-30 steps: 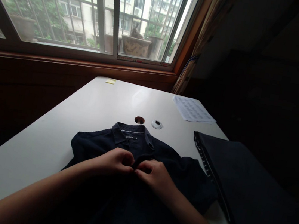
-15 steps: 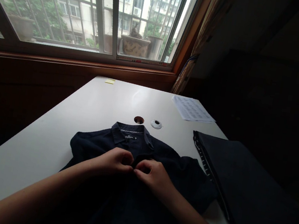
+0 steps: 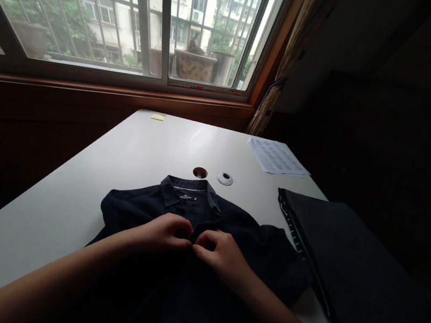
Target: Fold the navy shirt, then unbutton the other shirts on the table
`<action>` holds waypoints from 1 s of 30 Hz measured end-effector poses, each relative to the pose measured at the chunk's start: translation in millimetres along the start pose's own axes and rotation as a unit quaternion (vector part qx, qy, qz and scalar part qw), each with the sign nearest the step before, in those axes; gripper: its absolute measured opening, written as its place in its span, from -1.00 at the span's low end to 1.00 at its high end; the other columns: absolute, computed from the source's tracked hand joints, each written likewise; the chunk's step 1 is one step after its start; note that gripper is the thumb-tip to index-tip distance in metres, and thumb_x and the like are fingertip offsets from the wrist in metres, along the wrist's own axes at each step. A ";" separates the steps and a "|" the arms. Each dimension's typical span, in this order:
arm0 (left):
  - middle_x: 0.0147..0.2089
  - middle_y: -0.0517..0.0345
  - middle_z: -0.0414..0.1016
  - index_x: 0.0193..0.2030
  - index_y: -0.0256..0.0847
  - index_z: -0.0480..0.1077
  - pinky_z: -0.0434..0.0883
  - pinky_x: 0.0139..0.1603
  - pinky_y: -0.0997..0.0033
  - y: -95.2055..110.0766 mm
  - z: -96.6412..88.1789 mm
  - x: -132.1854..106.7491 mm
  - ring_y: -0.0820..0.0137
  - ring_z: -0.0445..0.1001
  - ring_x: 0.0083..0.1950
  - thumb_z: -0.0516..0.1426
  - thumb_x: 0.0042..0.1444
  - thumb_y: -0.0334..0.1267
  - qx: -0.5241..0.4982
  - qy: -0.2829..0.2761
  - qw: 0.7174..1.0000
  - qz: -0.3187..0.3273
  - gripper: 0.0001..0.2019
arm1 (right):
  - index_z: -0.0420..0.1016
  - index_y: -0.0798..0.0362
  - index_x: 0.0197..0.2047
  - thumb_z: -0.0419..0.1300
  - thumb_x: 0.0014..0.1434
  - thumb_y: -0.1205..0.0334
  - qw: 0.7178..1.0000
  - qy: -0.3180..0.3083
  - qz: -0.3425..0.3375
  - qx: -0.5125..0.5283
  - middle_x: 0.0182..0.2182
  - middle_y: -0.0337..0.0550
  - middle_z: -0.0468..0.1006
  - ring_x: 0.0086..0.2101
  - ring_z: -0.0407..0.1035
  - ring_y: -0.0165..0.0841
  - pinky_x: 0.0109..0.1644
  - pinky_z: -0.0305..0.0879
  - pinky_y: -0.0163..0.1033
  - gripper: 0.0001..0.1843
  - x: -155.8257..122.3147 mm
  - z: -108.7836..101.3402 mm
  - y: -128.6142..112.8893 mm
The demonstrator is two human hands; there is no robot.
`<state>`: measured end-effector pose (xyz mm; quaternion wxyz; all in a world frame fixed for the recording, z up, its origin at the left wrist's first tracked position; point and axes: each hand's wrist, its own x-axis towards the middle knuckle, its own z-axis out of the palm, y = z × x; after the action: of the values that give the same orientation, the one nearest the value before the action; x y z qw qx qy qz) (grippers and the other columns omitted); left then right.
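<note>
A dark navy collared shirt lies flat on the white table, collar pointing away from me. My left hand and my right hand meet at the shirt's front placket just below the collar. Both hands are closed in a pinch on the fabric there, fingertips almost touching. What sits between the fingertips is too dark to make out.
A folded dark garment lies at the table's right side. Printed paper sheets lie at the far right. A cable hole and its loose cap sit beyond the collar. A yellow sticky note lies near the window.
The hands stay pinched at the placket with only tiny finger shifts. The view has drifted very slightly.
</note>
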<state>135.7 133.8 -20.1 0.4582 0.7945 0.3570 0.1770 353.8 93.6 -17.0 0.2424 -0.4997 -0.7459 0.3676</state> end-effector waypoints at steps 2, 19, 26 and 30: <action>-0.38 0.27 0.37 -0.31 -0.26 0.44 0.21 -0.35 0.50 0.2 -0.4 -0.4 0.46 0.31 -0.34 0.22 0.07 -0.28 0.009 0.000 1.000 0.004 -0.90 | 0.63 0.03 -0.34 0.31 0.14 0.21 1.000 0.000 0.001 0.004 -0.40 -0.21 0.63 -0.33 0.48 -0.32 -0.29 0.26 -0.31 -0.90 -0.2 -0.3 -1.2; -0.48 0.30 0.29 -0.47 -0.24 0.32 0.13 -0.45 0.51 6.8 8.4 0.1 0.51 0.24 -0.43 0.22 0.00 -0.31 0.054 0.036 0.998 -0.008 -0.85 | 0.63 0.05 -0.39 0.31 0.09 0.26 1.000 0.005 0.019 0.000 -0.43 -0.22 0.59 -0.34 0.45 -0.34 -0.27 0.23 -0.30 -0.93 -1.3 1.1 -3.2; -0.42 0.27 0.31 -0.44 -0.23 0.29 0.16 -0.43 0.53 3.4 15.1 -1.8 0.51 0.25 -0.41 0.20 0.00 -0.38 0.068 0.073 0.994 0.055 -0.87 | 0.60 0.07 -0.43 0.29 0.07 0.30 0.999 0.014 0.033 -0.002 -0.44 -0.21 0.58 -0.36 0.44 -0.35 -0.30 0.22 -0.31 -0.93 -0.7 0.9 -3.8; -0.40 0.26 0.35 -0.42 -0.24 0.33 0.19 -0.40 0.53 1.7 12.7 -1.7 0.50 0.29 -0.40 0.22 0.00 -0.38 0.065 0.056 0.994 0.060 -0.89 | 0.60 0.08 -0.44 0.29 0.05 0.31 0.999 0.015 0.040 0.005 -0.44 -0.20 0.59 -0.37 0.45 -0.35 -0.30 0.22 -0.32 -0.93 -0.9 0.2 -5.9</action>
<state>143.0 124.4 -25.2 0.3736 0.8313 0.3445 0.2253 350.7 91.3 -12.4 0.2410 -0.5338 -0.7198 0.3728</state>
